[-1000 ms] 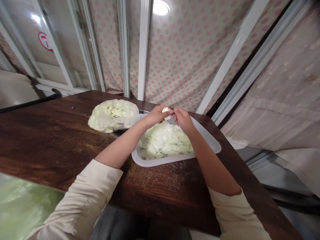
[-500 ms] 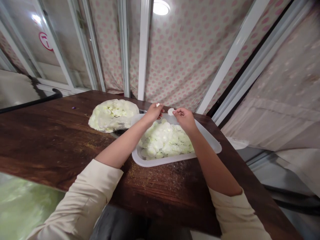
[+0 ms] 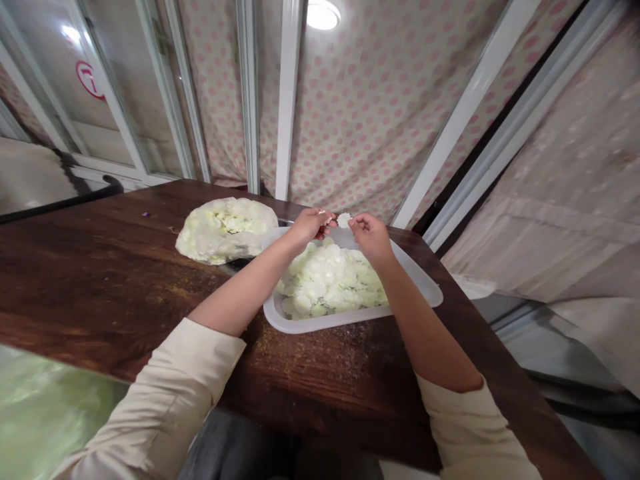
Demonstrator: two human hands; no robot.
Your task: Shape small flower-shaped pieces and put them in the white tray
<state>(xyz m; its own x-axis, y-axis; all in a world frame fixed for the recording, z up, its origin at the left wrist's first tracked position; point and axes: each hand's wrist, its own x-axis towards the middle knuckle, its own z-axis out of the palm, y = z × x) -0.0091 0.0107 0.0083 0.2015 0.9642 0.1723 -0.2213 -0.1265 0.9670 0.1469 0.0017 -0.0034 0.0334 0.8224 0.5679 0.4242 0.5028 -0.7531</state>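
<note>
From the head view, your left hand [image 3: 310, 227] and right hand [image 3: 371, 239] hang close together above the far edge of a white plastic tray [image 3: 325, 322], a shallow, round-cornered container with a smooth, wide rim. The left grip is pressed together, its fingertips pinching a small white fragment [image 3: 327, 219]. The right grip is loosely curled, with a small scalloped white disc [image 3: 343, 220] just beside its fingertips, in the gap between your hands; you cannot tell whether the fingers hold it.

Below your hands, a crumbly white-and-green heap [image 3: 330, 280] fills most of the tray, its lumps soft and flaky. To the left, a rounded pale mound [image 3: 225, 230] lies on the worktop [image 3: 125, 280], under what looks like thin, translucent plastic. The worktop is dark, glossy wood, with fine pale specks [image 3: 340, 353] scattered on it near you. Cream sleeves [image 3: 165, 380] are pushed up your forearms.
</note>
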